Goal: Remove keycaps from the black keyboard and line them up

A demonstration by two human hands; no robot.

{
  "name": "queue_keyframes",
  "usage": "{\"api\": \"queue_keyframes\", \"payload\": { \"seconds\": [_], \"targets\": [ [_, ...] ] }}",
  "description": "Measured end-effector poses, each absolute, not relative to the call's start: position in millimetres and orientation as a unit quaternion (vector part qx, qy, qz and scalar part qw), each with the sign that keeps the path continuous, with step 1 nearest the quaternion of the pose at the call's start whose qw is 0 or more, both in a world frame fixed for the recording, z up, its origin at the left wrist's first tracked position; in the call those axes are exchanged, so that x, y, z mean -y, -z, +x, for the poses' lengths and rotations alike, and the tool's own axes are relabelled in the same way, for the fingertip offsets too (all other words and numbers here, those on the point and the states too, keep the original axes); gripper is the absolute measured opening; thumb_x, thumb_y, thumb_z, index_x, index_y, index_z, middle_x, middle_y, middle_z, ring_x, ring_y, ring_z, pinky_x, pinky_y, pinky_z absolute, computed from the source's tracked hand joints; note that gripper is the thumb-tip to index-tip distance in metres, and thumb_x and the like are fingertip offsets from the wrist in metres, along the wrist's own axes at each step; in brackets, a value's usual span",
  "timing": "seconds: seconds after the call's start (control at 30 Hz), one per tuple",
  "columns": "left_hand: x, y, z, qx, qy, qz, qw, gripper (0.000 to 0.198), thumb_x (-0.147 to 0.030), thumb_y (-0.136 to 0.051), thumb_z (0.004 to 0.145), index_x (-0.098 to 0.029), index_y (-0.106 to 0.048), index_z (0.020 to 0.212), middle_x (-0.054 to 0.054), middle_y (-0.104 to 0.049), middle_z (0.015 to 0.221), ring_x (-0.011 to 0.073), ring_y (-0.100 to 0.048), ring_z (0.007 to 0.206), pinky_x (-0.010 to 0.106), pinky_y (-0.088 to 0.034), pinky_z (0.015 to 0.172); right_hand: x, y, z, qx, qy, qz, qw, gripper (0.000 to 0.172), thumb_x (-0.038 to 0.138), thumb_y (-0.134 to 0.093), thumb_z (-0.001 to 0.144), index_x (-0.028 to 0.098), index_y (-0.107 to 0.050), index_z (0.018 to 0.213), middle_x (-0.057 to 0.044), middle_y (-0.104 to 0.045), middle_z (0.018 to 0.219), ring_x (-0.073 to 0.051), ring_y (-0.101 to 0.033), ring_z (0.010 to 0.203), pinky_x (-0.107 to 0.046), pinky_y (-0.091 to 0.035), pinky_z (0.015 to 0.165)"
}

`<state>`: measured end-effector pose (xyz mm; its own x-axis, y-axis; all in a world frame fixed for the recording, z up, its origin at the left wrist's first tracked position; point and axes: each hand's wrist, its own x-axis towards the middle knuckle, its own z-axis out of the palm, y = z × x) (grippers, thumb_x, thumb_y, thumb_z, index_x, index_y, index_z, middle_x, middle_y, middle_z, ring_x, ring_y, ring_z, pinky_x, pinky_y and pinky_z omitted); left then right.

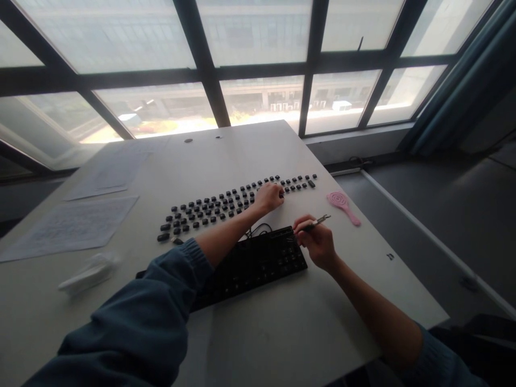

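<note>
My left hand [269, 198] reaches across the keyboard to the rows of loose black keycaps [213, 219]. Its fingers are pinched together on a small dark piece that looks like a keycap, close to the right part of the rows. Under my left forearm lies a black keyboard [258, 263], its left part hidden by the sleeve. My right hand [317, 243] is at the keyboard's upper right corner, closed around a slim metal tool [318, 221] whose forked end points up and right. The tool's other end is hidden by the fingers.
Printed sheets [68, 223] lie at the table's left, with a clear plastic bag [91, 271] nearer me. A pink hairbrush [342, 206] rests by the right table edge [381, 236]. A black cable [262, 228] loops behind the keyboard. Windows stand beyond the table.
</note>
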<state>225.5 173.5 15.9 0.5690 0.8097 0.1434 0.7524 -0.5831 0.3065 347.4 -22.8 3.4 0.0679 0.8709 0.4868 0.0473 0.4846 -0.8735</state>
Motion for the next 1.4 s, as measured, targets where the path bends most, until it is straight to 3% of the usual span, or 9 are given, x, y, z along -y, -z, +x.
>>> {"api": "queue_keyframes", "payload": {
  "seconds": [0.17,0.3,0.47,0.6,0.73,1.07,1.4],
  "targets": [
    [-155.4,-36.7,209.7,-0.437,-0.17,0.879,0.089,0.022,-0.021,-0.064,0.084,-0.015,-0.075,0.102,0.012,-0.069,0.105,0.0256,-0.061,0.104,0.035,-0.046,0.096,18.7,-0.1,349.3,0.566,-0.333,-0.387,0.647,0.02,0.036,-0.06,0.095,0.018,-0.065,0.087,-0.005,-0.057,0.09,-0.01,-0.052,0.056,-0.026,-0.042,0.048],
    [-105.9,-45.6,178.9,-0.391,-0.206,0.892,0.092,0.022,-0.023,-0.055,0.093,-0.016,-0.073,0.103,0.009,-0.068,0.103,0.0239,-0.06,0.103,0.037,-0.045,0.098,16.3,2.2,350.6,0.578,-0.346,-0.411,0.614,0.02,0.036,-0.061,0.094,0.018,-0.064,0.085,-0.004,-0.057,0.086,-0.011,-0.052,0.057,-0.026,-0.042,0.05],
    [-25.2,-28.8,145.5,-0.36,-0.175,0.903,0.157,0.022,-0.03,-0.063,0.091,-0.019,-0.07,0.109,0.007,-0.067,0.102,0.0236,-0.059,0.099,0.036,-0.048,0.089,17.9,6.5,343.9,0.649,-0.326,-0.448,0.52,0.017,0.029,-0.061,0.093,0.018,-0.066,0.082,-0.004,-0.06,0.083,-0.016,-0.056,0.071,-0.029,-0.046,0.061],
    [9.2,-10.9,137.8,-0.371,-0.183,0.894,0.172,0.04,-0.04,-0.073,0.084,-0.02,-0.065,0.118,0.008,-0.064,0.115,0.0258,-0.055,0.106,0.04,-0.047,0.092,20.0,11.0,336.8,0.685,-0.329,-0.449,0.471,0.015,0.026,-0.059,0.094,0.018,-0.066,0.083,-0.006,-0.063,0.088,-0.019,-0.058,0.081,-0.032,-0.049,0.07],
    [16.8,-2.6,137.2,-0.383,-0.191,0.89,0.157,0.047,-0.044,-0.076,0.081,-0.021,-0.063,0.12,0.009,-0.061,0.123,0.0276,-0.052,0.111,0.042,-0.046,0.091,19.1,12.0,336.3,0.701,-0.326,-0.453,0.445,0.015,0.025,-0.059,0.094,0.018,-0.066,0.083,-0.005,-0.063,0.086,-0.019,-0.058,0.078,-0.032,-0.048,0.07],
    [17.0,4.1,135.7,-0.382,-0.21,0.886,0.155,0.048,-0.046,-0.076,0.08,-0.018,-0.063,0.117,0.009,-0.061,0.121,0.0278,-0.051,0.109,0.043,-0.045,0.089,15.0,4.1,336.8,0.727,-0.328,-0.468,0.38,0.015,0.027,-0.061,0.093,0.018,-0.067,0.083,-0.004,-0.066,0.08,-0.019,-0.061,0.074,-0.031,-0.049,0.068],
    [17.4,2.2,136.5,-0.382,-0.204,0.888,0.156,0.042,-0.044,-0.073,0.082,-0.019,-0.063,0.114,0.009,-0.062,0.12,0.0279,-0.052,0.107,0.042,-0.044,0.087,25.5,21.7,334.5,0.766,-0.238,-0.422,0.424,0.012,0.022,-0.058,0.094,0.021,-0.064,0.085,-0.005,-0.066,0.084,-0.019,-0.062,0.075,-0.033,-0.051,0.07]
  ]
}}
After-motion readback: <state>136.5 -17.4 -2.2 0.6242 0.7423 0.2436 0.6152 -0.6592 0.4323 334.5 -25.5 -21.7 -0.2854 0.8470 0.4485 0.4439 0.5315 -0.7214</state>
